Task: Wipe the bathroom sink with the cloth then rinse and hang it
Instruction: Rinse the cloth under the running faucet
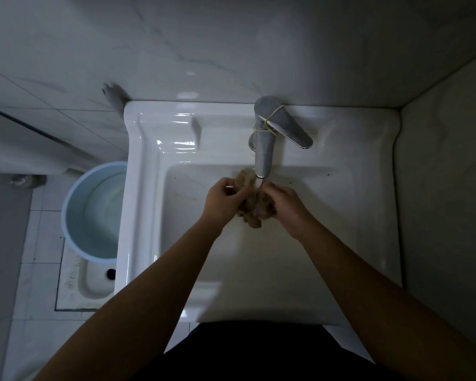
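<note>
A crumpled tan cloth (254, 209) is bunched between both of my hands over the white sink basin (341, 210). My left hand (221, 199) grips its left side and my right hand (285, 203) grips its right side. The chrome faucet (264, 149) stands at the back of the sink, and a thin stream of water falls from its spout onto the cloth. The faucet lever (289, 130) points to the right, with a yellowish rubber band wound around it. Brown marks show on the basin's back wall and left side.
A light blue bucket (74, 215) holding water stands on the floor left of the sink, over a squat toilet pan (94, 281). Marble-look tiled walls close in behind and on the right. A dark hook-like object (112, 92) sticks out of the wall near the sink's back left corner.
</note>
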